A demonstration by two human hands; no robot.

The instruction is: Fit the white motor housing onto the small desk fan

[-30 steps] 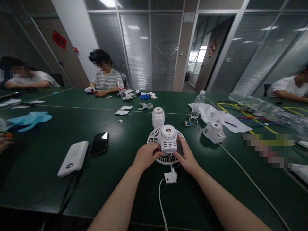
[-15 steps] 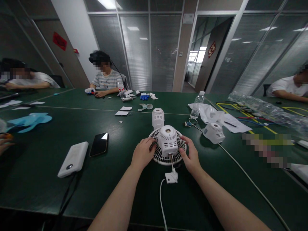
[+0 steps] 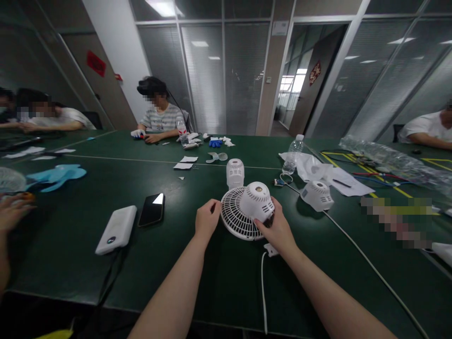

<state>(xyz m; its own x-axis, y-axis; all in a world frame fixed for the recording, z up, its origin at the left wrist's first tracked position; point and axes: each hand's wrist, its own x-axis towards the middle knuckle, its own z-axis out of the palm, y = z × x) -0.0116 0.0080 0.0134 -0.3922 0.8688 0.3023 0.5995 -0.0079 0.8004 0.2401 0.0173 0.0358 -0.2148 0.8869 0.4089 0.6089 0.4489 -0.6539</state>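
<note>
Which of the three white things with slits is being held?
The front housing over the round grille: the right grip is on it. The others are untouched: the rear housing stands behind the grille, the right-hand housing near the paper.

Fan grille on worktop, motor housing over grille's right part, second housing behind. Left: phone, power bank. Right: third housing, bottle behind it.

Blind-covered glass partitions and an open dark door stand beyond the green table.
</note>
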